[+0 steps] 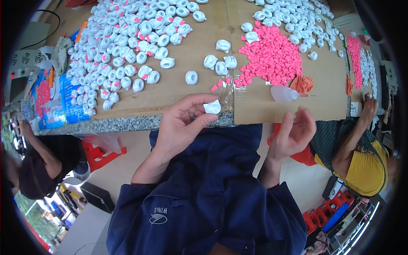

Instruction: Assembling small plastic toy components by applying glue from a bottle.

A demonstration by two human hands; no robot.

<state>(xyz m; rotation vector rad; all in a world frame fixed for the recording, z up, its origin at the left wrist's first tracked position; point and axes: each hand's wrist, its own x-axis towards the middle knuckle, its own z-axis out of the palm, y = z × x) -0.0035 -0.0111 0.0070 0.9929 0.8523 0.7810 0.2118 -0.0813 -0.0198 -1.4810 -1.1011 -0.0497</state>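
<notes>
My left hand (180, 121) pinches a small white cat-head-shaped piece (212, 106) between thumb and fingertips, just above the table's front edge. To the right, my right hand (296, 132) is raised with its fingers loosely bent and apart, and nothing shows in it. Beyond that hand a translucent squeeze bottle (284, 93) with a thin needle tip lies on the cardboard, against a crumpled orange cloth (302, 84). Behind the bottle spreads a pile of small pink pieces (272, 55). A few loose white pieces (221, 68) sit left of that pile.
Many white pieces with pink hearts (144, 29) cover the back left; more white pieces (293, 17) fill the back right. Cardboard (178, 91) covers the granite-edged table (140, 126). People work at both sides, one in a yellow top (365, 170). Red stools (100, 155) stand below.
</notes>
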